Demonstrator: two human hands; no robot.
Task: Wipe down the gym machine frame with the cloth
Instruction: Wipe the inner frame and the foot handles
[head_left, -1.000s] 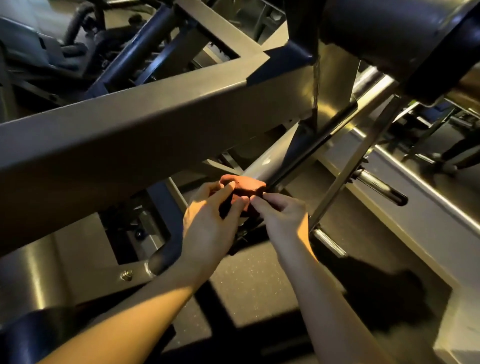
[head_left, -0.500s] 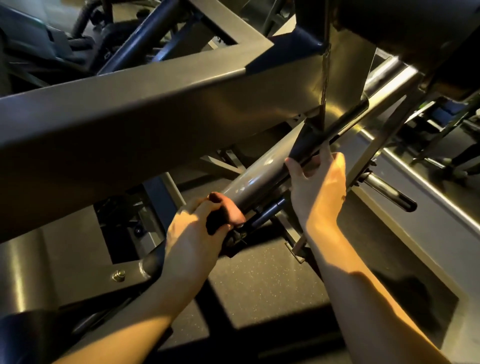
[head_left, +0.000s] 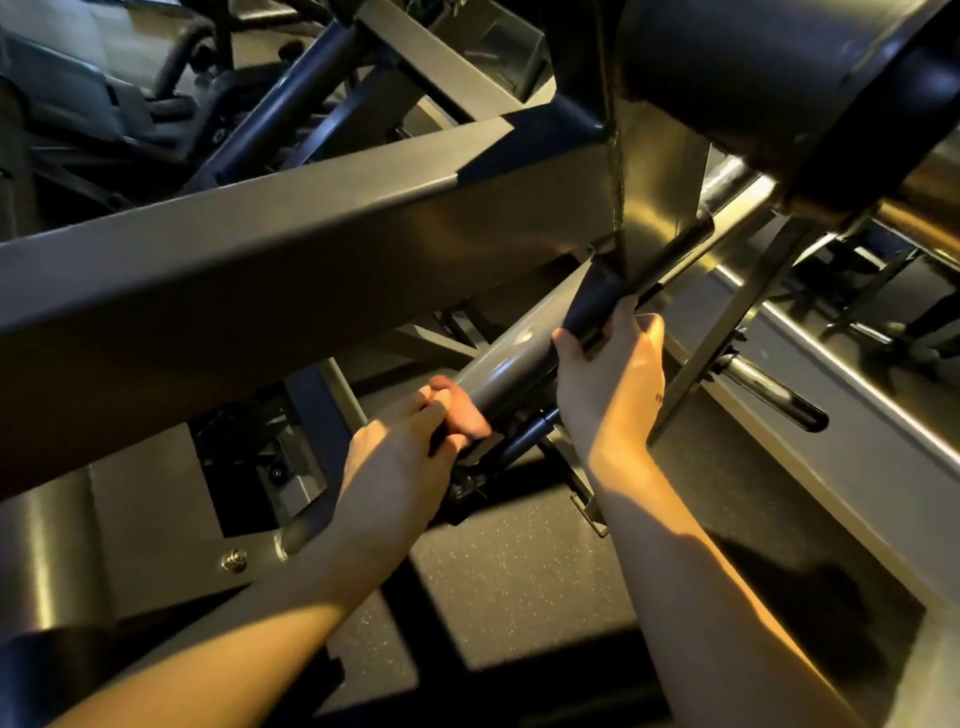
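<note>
A grey round tube (head_left: 511, 358) of the gym machine frame slants from lower left to upper right under a wide grey beam (head_left: 291, 260). My left hand (head_left: 400, 467) grips a bunched reddish-orange cloth (head_left: 460, 410) against the lower part of this tube. Higher up the tube, my right hand (head_left: 610, 374) wraps its fingers round a dark sleeve (head_left: 592, 304) where the tube meets the upright plate. Most of the cloth is hidden inside my left hand.
A chrome weight peg (head_left: 769, 389) sticks out to the right of my right hand. A thin grey strut (head_left: 727, 322) slants down beside it. Speckled rubber floor (head_left: 519, 571) lies below. A large dark roller pad (head_left: 753, 78) hangs overhead at upper right.
My right hand let go of the cloth, moved up the tube and took hold of the dark sleeve. My left hand kept the cloth and slid it slightly down the tube.
</note>
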